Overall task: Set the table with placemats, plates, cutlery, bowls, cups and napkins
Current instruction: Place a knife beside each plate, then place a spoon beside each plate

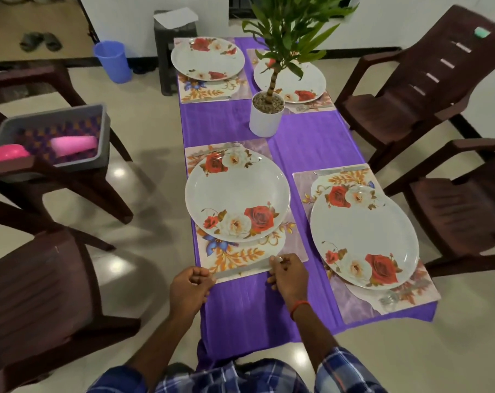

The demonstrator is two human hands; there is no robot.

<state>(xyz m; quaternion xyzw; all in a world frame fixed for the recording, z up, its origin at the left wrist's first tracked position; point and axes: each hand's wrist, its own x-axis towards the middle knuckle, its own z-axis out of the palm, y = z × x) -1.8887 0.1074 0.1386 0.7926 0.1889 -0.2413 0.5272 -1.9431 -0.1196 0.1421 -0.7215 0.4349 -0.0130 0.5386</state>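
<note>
The long table (305,143) in its purple cloth runs up the middle of the frame, and four flowered plates (237,194) sit on it, each on a mat. At left, a grey tub (105,137) rests on a chair with pink cups (73,146) lying inside, so cups, bowls and napkins look yet to come. Low in the centre, the knife (242,269) lies flat along the near edge of the placemat (235,256), just below its plate. The left hand (191,285) has its fingers curled, pinching one end of the knife; the right hand (287,275) pinches the other end with fingertips. A fork (220,150) lies along the mat's far edge. The knife looks thin, stiff and light, likely smooth enough to slide on the glossy mat. Holding it by the ends, as here, seems best for squaring it up. Lifting it would go easier from the handle.
</note>
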